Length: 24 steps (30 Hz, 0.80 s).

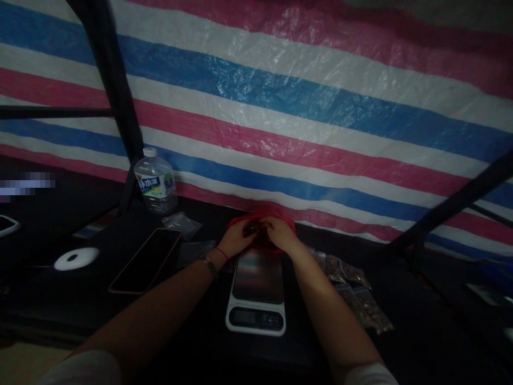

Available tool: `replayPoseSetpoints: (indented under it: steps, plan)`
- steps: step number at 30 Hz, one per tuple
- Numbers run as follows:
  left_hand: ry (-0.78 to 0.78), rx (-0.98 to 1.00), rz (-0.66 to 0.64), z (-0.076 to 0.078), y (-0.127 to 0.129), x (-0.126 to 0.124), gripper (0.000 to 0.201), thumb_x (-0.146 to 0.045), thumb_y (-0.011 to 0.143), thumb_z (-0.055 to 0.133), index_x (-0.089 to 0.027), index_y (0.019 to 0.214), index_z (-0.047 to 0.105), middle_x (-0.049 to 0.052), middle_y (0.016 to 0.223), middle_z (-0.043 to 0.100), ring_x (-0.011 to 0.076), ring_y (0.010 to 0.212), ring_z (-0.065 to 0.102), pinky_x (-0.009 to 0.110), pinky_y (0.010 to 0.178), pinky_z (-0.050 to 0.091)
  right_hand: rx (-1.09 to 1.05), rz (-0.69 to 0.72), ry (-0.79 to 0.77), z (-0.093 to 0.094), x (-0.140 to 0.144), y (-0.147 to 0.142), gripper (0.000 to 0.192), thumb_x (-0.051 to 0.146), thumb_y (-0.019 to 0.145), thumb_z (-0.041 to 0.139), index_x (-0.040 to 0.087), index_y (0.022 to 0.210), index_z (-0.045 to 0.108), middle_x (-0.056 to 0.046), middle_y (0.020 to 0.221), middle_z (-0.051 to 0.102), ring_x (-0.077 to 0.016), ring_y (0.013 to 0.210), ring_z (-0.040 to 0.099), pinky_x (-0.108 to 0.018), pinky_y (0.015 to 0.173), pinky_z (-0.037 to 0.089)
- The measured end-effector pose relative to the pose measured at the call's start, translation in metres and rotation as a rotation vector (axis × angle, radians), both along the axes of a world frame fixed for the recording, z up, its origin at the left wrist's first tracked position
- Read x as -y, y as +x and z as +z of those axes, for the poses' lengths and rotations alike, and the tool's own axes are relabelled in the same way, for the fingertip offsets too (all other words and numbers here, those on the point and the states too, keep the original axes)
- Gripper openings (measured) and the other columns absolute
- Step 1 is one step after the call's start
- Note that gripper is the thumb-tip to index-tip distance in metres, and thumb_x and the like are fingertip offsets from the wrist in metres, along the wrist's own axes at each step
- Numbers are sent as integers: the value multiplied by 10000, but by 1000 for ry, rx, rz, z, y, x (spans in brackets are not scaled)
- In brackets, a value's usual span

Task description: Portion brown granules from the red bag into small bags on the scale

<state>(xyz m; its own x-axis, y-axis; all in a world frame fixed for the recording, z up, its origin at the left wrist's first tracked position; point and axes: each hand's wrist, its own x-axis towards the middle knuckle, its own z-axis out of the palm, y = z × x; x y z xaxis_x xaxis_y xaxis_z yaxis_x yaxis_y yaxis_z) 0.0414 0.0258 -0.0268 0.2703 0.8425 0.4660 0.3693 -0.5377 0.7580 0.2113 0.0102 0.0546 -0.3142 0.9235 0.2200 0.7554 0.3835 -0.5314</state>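
My left hand (237,238) and my right hand (280,232) meet over a red bag (260,216) at the far side of the dark table, fingers curled into its opening on some small dark contents. Just nearer to me than the hands lies a white kitchen scale (256,299) with a shiny dark platform and nothing on it. What each hand grips is too dim to tell apart from the bag itself.
A phone (145,260) lies left of the scale, a water bottle (156,183) stands behind it, and a white round disc (76,258) lies further left. Several small filled clear bags (356,294) lie right of the scale. A striped tarp (304,101) and black poles (112,80) close the back.
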Motion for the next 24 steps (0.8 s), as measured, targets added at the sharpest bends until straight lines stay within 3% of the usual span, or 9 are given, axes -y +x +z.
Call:
replayPoseSetpoints:
  steps: [4, 8, 11, 14, 18, 22, 24]
  plan:
    - [-36, 5, -65, 11, 4, 6, 541, -236, 765, 626, -175, 1287, 497, 101, 1174, 653, 221, 1021, 653, 389, 927, 522, 15, 64, 25, 39, 27, 7, 381, 64, 825, 410, 160, 1067, 689, -74, 1077, 702, -174, 995, 630, -283, 929, 449]
    - [-58, -71, -266, 41, 8, 17, 560, -246, 759, 645, -179, 1294, 492, 103, 1118, 668, 217, 985, 657, 374, 892, 530, 5, 77, 108, 70, 50, 23, 406, 61, 812, 395, 170, 1064, 694, -72, 1080, 701, -185, 1015, 623, -306, 946, 441]
    - [-103, -188, -477, 64, 6, 30, 573, -232, 747, 661, -193, 1292, 490, 83, 1052, 681, 197, 925, 662, 332, 834, 536, -4, 45, 148, 82, 60, 34, 423, 43, 794, 392, 174, 1058, 696, -68, 1076, 704, -182, 1016, 624, -307, 940, 444]
    - [-156, -253, -585, 71, 0, 48, 621, -208, 755, 650, -207, 1337, 432, 60, 1029, 683, 173, 912, 660, 305, 825, 526, -17, 44, 141, 86, 65, 39, 422, 36, 790, 386, 173, 1039, 697, -66, 1047, 712, -178, 964, 640, -306, 896, 464]
    - [-179, -318, -593, 65, -9, 71, 719, -227, 739, 684, -225, 1390, 381, 58, 1057, 678, 175, 940, 657, 312, 865, 512, -13, 53, 156, 87, 67, 38, 373, 59, 804, 413, 168, 1017, 700, -72, 1014, 716, -186, 926, 643, -312, 853, 470]
    - [-108, -357, -502, 71, -33, 74, 914, -303, 654, 779, -229, 1442, 321, 103, 1280, 586, 236, 1139, 580, 366, 973, 460, 4, 51, 142, 86, 69, 37, 343, 82, 806, 449, 183, 1020, 697, -58, 1024, 713, -183, 914, 637, -297, 831, 463]
    - [-85, -361, -426, 78, -51, 68, 678, -318, 779, 666, -214, 1394, 399, 102, 1296, 578, 228, 1160, 568, 374, 989, 448, 39, 60, 109, 86, 71, 39, 341, 71, 795, 453, 174, 1007, 700, -61, 1024, 711, -179, 906, 632, -286, 829, 456]
